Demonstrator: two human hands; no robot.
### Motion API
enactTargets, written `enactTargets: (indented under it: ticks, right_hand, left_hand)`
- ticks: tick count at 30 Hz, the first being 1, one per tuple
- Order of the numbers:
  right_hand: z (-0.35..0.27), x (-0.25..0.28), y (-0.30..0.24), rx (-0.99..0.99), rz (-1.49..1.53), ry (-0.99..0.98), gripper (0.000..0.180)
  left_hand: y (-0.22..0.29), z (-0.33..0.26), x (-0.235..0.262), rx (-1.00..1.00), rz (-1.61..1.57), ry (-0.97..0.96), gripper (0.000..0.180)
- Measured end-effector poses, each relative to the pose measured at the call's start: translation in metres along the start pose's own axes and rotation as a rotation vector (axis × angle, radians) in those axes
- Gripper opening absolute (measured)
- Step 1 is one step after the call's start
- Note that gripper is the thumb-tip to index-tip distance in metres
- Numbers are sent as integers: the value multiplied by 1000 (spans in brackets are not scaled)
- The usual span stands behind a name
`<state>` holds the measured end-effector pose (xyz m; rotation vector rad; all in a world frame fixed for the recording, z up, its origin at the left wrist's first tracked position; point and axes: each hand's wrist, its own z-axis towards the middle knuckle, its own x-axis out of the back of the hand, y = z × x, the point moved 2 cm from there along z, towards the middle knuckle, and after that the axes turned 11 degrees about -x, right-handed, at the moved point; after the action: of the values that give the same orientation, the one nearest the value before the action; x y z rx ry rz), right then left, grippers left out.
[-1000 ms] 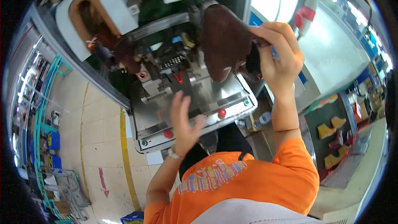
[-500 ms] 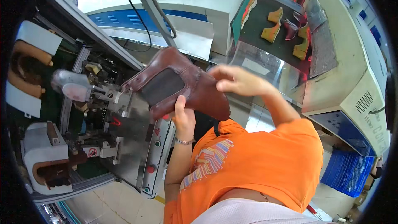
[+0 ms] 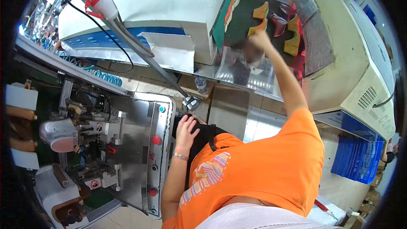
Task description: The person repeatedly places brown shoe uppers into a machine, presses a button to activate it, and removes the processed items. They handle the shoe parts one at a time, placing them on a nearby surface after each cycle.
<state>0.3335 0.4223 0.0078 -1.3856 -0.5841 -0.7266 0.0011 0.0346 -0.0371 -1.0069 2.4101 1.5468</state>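
My right hand (image 3: 253,44) is stretched out over the dark green conveyor belt (image 3: 243,12), and it is too blurred for me to tell whether it is clenched on something or released; the nearest things are the yellow-tan, wedge-shaped shoe pieces (image 3: 259,12) lying on that belt just beyond it. My left hand (image 3: 187,128) rests released, fingers spread, against my dark apron, well short of the belt and just beside the flat brushed-metal machine panel (image 3: 137,152) with its round red buttons (image 3: 156,140). I judge that reaching this far could nudge the light, smooth wedges askew or tip one off the belt's edge.

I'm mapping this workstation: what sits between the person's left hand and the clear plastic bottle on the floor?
In the head view, between the left hand and the bottle stands the metal foot of a slanted pole, on bare floor tiles.
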Motion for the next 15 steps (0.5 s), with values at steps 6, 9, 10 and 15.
enactTargets:
  ticks: [6,9,10,15]
  right_hand:
    - [188,-2,3,-588,137,489,76]
    - [203,-39,65,-506,177,518,70]
    - [194,-52,77,-502,191,460,67]
    - [120,-87,163,-739,232,116,45]
  left_hand:
    - [38,12,-13,-141,178,36,40]
    - [59,16,-33,-263,259,-4,37]
    - [62,20,-39,-309,283,-10,36]
    - [119,45,-108,-885,921,-170,42]
